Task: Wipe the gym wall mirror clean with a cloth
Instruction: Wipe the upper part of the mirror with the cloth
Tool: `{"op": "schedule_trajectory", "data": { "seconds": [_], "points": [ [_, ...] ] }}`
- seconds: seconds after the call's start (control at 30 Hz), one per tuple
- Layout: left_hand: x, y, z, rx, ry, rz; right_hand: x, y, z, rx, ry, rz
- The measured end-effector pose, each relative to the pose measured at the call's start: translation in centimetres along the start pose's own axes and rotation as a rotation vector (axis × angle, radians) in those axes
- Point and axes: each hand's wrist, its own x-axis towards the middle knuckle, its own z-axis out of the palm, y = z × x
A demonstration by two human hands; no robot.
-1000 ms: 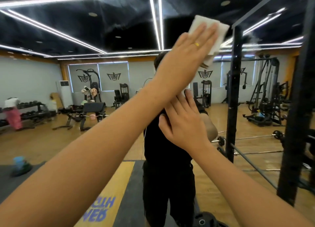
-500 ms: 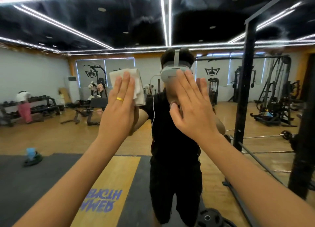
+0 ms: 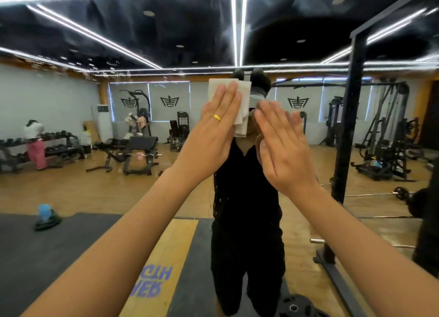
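The cloth (image 3: 243,98) is pressed by the flat left hand (image 3: 213,136), the right hand (image 3: 282,147) flat and empty; upper-left mirror (image 3: 71,102) spatter (image 3: 95,65) is not yet wiped.

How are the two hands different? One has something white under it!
The left hand presses a white cloth against the mirror; the right hand has no cloth under it. The left hand wears a gold ring; the right hand's fingers look bare. The left hand reaches a bit higher than the right hand. Both are open, with straight fingers and palms facing the mirror.
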Motion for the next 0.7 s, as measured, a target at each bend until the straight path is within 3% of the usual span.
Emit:
{"op": "schedule_trajectory", "data": {
  "seconds": [0.13,0.23,0.4,0.53,0.7],
  "points": [
    [0.2,-0.5,-1.4,-0.188,-0.088,0.01,0.8,-0.5,0.5,0.001,-0.076,-0.155],
    [-0.7,-0.8,-3.0,-0.254,-0.014,0.01,0.9,-0.6,0.7,-0.04,-0.1,-0.119],
    [-6.8,-3.7,-5.4,0.136,0.227,-0.14,2.6,-3.0,0.2,-0.054,-0.023,0.023],
    [-9.9,-6.3,-5.5,0.32,0.167,-0.248,5.4,-5.5,1.0,-0.163,-0.076,0.129],
    [-10.7,-7.7,-3.5,0.402,0.121,-0.226,5.5,-7.3,3.4,-0.195,-0.151,0.2]
  ]
}}
